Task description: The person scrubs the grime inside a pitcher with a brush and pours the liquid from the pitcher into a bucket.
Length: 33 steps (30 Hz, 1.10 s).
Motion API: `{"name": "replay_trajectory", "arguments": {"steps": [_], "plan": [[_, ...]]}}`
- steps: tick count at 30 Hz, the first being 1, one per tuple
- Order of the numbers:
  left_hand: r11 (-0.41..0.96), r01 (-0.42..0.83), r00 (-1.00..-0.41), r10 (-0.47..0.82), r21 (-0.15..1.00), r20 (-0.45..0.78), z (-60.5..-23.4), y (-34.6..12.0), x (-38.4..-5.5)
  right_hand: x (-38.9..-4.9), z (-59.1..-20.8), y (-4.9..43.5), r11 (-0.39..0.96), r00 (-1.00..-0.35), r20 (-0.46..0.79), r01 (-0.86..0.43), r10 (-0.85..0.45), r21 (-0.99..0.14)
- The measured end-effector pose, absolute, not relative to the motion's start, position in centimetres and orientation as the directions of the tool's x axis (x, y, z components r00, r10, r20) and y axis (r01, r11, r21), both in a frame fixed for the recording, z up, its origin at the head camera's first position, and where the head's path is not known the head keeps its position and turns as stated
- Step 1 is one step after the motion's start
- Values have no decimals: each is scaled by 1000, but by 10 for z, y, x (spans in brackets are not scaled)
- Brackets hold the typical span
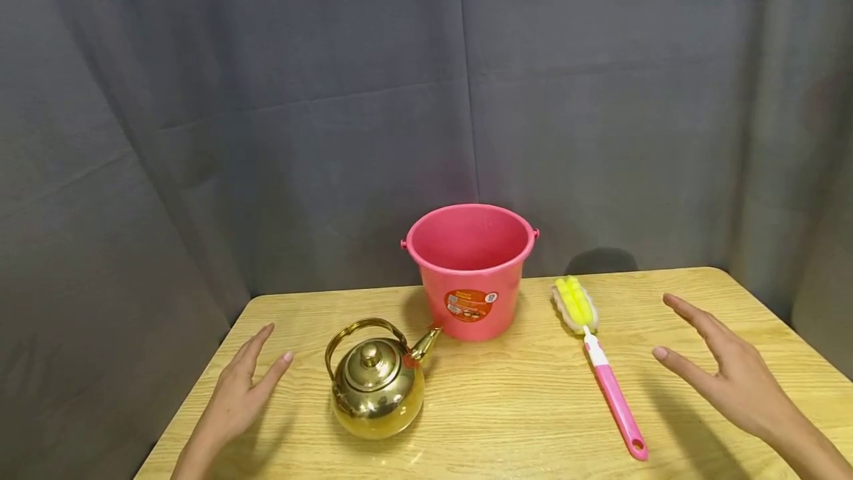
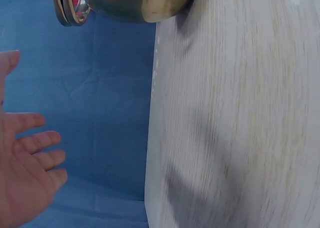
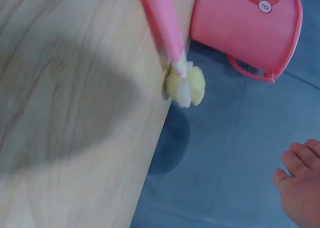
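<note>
Pink plastic bucket (image 1: 472,284) as landmark. Round gold metal kettle (image 1: 377,400) at its front left; pink-handled brush with yellow sponge head (image 1: 604,372) to its right. Left hand (image 1: 235,397), right hand (image 1: 736,376): fingers wide, nothing held. Risk: twisting kettle could strike spout (image 1: 425,344) on bucket; nudged brush might roll.

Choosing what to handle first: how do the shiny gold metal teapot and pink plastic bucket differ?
The gold teapot is lidded; the pink bucket is open-topped. The teapot is rounded and smaller; the bucket is tapered and larger. Both stand upright on the wood-grain table.
</note>
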<state>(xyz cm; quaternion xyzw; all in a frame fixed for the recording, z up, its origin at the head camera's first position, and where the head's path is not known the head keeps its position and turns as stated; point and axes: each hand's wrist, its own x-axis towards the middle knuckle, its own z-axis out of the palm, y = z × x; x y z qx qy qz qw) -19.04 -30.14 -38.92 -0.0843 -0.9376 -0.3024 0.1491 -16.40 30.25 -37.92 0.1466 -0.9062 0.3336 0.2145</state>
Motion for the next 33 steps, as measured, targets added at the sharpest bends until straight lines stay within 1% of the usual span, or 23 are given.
{"name": "replay_trajectory", "arguments": {"steps": [7,15,22,27,33], "plan": [[784,289,-926,83,549,369,-386,-290,-185,-160,-372,285,706,-846,518,-445,-129,-551],[762,305,-920,81,572,383,-387,-278,-183,-157,-370,268,706,-817,562,-472,-125,-528],[742,344,-899,83,575,431,-392,-273,-183,-154,-370,256,693,-821,558,-470,-118,-546],[710,375,-880,72,595,469,-395,-270,-187,-154,-371,248,661,-802,584,-507,-127,-553],[700,417,-851,78,580,519,-394,-264,-188,-153,-370,236,648,-805,579,-512,-132,-564]]}}
